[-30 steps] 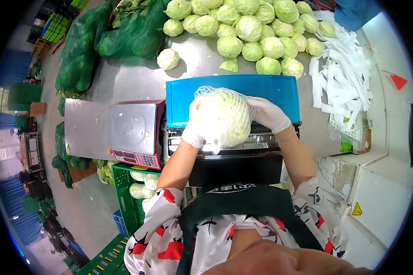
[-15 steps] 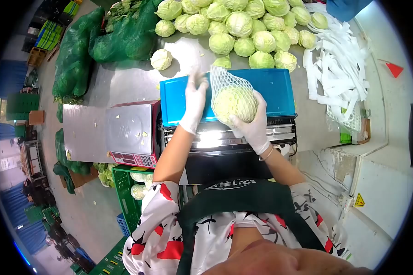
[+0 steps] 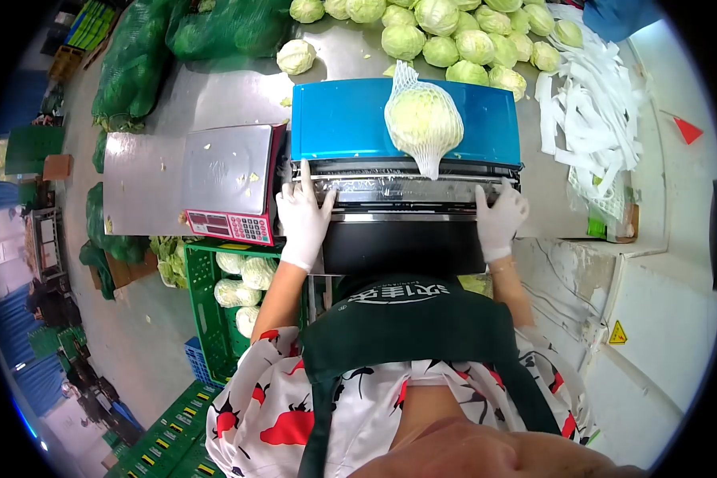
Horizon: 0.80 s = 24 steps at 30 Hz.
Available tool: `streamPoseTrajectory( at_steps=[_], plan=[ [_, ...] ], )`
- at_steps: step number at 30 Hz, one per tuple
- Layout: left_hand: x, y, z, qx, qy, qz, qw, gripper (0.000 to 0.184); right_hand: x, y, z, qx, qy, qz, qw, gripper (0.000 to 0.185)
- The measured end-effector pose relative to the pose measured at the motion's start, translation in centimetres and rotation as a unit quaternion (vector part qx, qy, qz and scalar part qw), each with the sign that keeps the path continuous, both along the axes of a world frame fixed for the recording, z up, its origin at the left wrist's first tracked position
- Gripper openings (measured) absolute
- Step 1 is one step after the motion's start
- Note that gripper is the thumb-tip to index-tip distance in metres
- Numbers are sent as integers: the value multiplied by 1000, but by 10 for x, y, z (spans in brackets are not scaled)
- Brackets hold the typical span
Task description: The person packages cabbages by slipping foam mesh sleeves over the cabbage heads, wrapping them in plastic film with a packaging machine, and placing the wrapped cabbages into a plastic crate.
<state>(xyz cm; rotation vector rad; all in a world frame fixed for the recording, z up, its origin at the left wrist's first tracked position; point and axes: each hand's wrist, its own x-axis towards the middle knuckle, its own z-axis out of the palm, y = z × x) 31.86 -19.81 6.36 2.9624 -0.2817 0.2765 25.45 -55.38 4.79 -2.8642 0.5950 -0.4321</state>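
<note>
A cabbage [image 3: 422, 119] in a white foam net sleeve rests on the blue top plate [image 3: 338, 123] of a film wrapping machine, touched by neither hand. The net is gathered at both ends. Along the machine's front lies a strip of clear plastic film [image 3: 398, 189] over dark and metal bars. My gloved left hand [image 3: 303, 221] is at the film's left end, index finger stretched forward and thumb apart. My gloved right hand [image 3: 501, 219] is at the right end, thumb apart from its fingers. Whether either fingertip touches the film is unclear.
A scale [image 3: 227, 179] stands left of the machine. Bare cabbages [image 3: 438, 49] are heaped behind it, one [image 3: 296, 56] apart. White net sleeves [image 3: 585, 103] lie at the right. Green mesh sacks [image 3: 131, 72] lie at the left, above a green crate [image 3: 207, 311] with cabbages.
My right hand has let go of the netted cabbage, now lying on the blue plate with its net drawn over. Both hands have come back to the machine's front edge, spread apart.
</note>
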Motion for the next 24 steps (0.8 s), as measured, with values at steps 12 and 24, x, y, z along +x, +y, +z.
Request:
streamPoseTrajectory(
  at_steps=[12, 24],
  plan=[
    [-7, 60, 67, -780, 218, -180, 558, 35, -33, -29, 137, 547, 51, 250, 798, 14],
    [22, 21, 20, -86, 30, -123, 988, 30, 27, -55, 169, 571, 125, 319, 746, 16]
  ],
)
